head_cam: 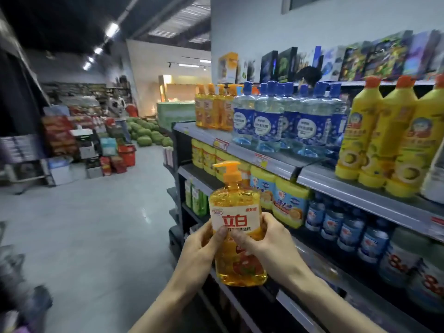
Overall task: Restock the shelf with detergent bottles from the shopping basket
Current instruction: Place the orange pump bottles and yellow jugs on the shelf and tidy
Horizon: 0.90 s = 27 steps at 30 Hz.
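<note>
Shop aisle: glossy grey floor [96, 224] left of grey metal shelf [360, 197]. Item: upright clear-orange plastic pump detergent bottle [236, 205], white label, red characters, in front of shelf; left hand [199, 251] and right hand [266, 246] grip its middle.

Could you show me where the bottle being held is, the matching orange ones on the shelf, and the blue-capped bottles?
held pump bottle [234, 221]: head view, on its white label.
orange bottles on the shelf [212, 109]: head view, on one bottle's body.
blue-capped bottles [266, 123]: head view, on a front bottle's label.
</note>
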{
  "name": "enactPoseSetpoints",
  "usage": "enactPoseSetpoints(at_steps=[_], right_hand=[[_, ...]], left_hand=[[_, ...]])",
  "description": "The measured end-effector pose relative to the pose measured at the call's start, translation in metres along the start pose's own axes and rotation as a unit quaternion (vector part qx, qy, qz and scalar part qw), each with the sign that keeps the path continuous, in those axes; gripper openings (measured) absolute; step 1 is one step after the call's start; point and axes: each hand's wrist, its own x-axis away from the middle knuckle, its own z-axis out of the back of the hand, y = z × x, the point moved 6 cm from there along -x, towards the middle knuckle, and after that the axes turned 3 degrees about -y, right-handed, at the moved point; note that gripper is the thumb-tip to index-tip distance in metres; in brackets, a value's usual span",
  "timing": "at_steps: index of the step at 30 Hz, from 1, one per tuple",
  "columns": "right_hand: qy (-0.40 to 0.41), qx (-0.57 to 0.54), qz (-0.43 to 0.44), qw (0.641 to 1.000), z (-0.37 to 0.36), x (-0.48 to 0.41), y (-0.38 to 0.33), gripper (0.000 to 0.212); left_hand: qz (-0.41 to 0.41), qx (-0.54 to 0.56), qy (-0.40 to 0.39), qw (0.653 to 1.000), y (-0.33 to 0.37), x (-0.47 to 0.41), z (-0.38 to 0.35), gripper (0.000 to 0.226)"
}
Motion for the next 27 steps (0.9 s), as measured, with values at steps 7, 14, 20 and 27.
enactPoseSetpoints(at_steps=[7, 14, 20, 27], right_hand=[[-0.031, -0.010, 0.017, 0.999, -0.064, -0.090, -0.024, 0.072], [-0.020, -0.004, 0.034, 0.999, -0.126, -0.175, -0.062, 0.060], [-0.010, 0.024, 0.054, 0.998, -0.159, -0.242, -0.082, 0.068], [-0.023, 0.031, 0.089, 0.995, -0.165, -0.325, -0.079, 0.089]], left_hand=[[-0.026, -0.027, 0.036, 0.999, 0.008, -0.059, 0.089, 0.037], [-0.063, -0.021, 0.009, 0.998, 0.026, -0.126, 0.185, 0.040], [-0.084, -0.023, -0.009, 0.996, 0.036, -0.184, 0.241, 0.040], [-0.095, -0.031, -0.020, 0.995, 0.029, -0.260, 0.271, 0.043]])
